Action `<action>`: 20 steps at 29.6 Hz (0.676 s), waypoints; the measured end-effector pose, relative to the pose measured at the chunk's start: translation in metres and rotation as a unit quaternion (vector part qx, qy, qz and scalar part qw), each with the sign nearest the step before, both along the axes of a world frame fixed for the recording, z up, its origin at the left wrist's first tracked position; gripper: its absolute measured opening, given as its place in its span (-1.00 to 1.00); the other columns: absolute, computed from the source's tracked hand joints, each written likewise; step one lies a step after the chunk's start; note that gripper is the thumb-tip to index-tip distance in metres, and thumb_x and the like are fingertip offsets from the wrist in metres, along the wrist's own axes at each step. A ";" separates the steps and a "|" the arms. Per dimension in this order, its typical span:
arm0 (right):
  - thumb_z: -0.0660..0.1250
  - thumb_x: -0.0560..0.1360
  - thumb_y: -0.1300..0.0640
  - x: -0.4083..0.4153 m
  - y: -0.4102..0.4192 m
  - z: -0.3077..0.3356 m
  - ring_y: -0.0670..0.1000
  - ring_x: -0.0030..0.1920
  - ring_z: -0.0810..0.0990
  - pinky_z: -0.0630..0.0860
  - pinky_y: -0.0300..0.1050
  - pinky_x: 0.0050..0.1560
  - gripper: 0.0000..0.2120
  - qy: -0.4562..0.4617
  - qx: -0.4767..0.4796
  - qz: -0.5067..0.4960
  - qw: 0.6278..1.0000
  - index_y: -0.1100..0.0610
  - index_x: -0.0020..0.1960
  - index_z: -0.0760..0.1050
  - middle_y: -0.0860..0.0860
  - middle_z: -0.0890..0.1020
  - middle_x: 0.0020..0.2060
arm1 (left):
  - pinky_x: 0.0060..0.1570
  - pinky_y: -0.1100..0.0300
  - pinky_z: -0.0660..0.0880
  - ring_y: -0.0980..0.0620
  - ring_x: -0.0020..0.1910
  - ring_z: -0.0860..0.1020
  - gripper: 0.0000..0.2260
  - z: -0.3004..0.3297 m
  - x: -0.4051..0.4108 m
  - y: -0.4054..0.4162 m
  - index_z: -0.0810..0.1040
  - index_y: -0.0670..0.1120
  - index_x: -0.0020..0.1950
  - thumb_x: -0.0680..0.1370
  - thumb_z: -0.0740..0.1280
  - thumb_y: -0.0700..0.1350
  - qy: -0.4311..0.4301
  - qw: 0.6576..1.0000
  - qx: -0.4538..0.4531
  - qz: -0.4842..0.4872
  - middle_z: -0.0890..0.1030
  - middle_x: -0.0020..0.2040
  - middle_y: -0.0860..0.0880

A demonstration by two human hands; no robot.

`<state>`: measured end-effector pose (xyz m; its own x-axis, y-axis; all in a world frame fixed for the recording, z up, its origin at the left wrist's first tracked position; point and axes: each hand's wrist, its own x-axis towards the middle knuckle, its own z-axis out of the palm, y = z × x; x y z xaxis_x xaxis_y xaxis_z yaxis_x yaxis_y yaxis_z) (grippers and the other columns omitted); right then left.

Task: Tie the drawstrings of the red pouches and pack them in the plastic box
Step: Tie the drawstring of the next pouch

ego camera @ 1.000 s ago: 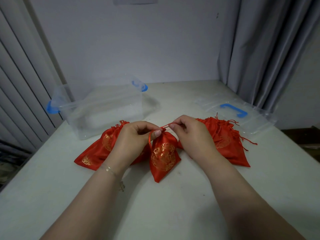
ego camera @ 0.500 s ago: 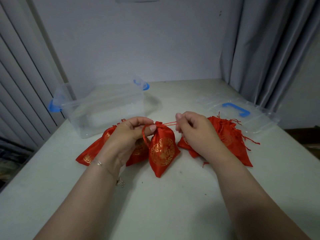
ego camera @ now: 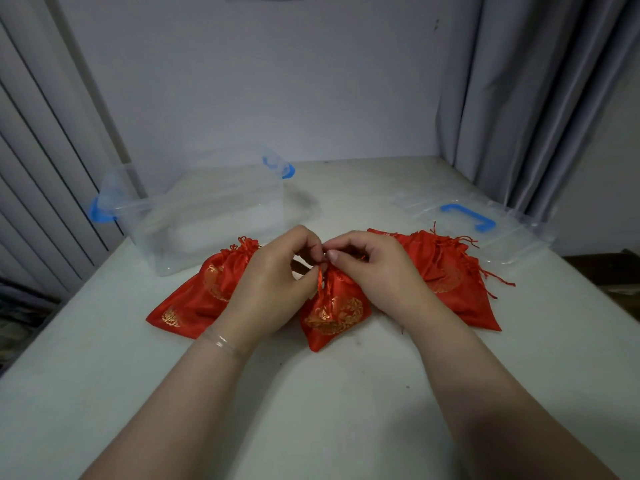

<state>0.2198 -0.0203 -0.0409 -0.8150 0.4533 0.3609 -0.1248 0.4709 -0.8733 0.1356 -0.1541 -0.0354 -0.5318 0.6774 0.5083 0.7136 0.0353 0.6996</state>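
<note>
table (ego camera: 104,393): pale, matte, scuffed with small dark specks; near edge cut off by the frame bottom.
plastic box (ego camera: 207,220): clear rectangular tub with blue latches, open top, back left on the table; walls so transparent the rim is hard to trace, inside looks bare as far as I can tell.
lid (ego camera: 485,230): clear flat panel with a blue handle, lying back right, partly behind the right pile.
right pile of pouches (ego camera: 457,282): red satin with gold print, loose tasselled cords trailing right; count unclear (overlapping, part hidden by the right hand).
left pouches (ego camera: 194,299): red satin, gold motif, necks gathered, lying flat just in front of the plastic box; right part hidden by the left hand.
middle pouch (ego camera: 332,317): small red satin bag, round gold emblem, on the table between the two hands; neck bunched and mostly covered by fingers.
left hand (ego camera: 273,282): back of hand to camera, fingers curled, thumb and forefinger pinching the drawstring (ego camera: 320,282) at the pouch neck; clear bangle at the wrist.
right hand (ego camera: 374,268): fingers curled, tips meeting the left hand's at the neck, pinching the cord (exact grip point hidden).
knot: can't tell if formed, fingers cover it.
</note>
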 end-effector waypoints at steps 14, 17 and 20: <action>0.33 0.50 0.29 0.005 0.004 0.005 -0.28 -0.21 0.57 0.48 -0.42 -0.09 -0.82 -0.078 0.006 0.024 0.997 0.05 -0.04 0.61 -0.15 0.63 -0.22 | -0.40 0.08 0.45 0.01 -0.21 0.53 -0.93 -0.014 -0.009 0.005 0.63 -0.07 -0.12 0.48 0.35 -0.18 0.297 0.948 0.011 0.111 0.57 -0.14 0.01; 0.33 0.48 0.25 0.004 0.003 0.004 -0.33 -0.28 0.52 0.40 -0.49 -0.22 -0.84 -0.078 0.069 -0.020 0.994 0.00 -0.11 0.57 -0.21 0.59 -0.27 | -0.33 0.04 0.47 -0.01 -0.20 0.54 -0.90 -0.014 -0.010 0.007 0.66 -0.07 -0.15 0.48 0.36 -0.21 0.285 0.952 0.027 0.107 0.60 -0.15 0.04; 0.31 0.45 0.21 0.005 0.007 0.004 -0.24 -0.30 0.53 0.39 -0.41 -0.25 -0.86 -0.076 0.095 -0.079 0.989 -0.02 -0.17 0.55 -0.20 0.57 -0.31 | -0.21 0.06 0.47 0.01 -0.20 0.55 -0.93 -0.013 -0.012 0.006 0.66 -0.06 -0.17 0.45 0.44 -0.23 0.242 0.964 0.049 0.097 0.64 -0.18 0.07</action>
<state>0.2246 -0.0133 -0.0373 -0.7910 0.5149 0.3305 0.0887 0.6310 -0.7707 0.1241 -0.1485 -0.0487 -0.3270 0.5257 0.7853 0.9444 0.1511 0.2921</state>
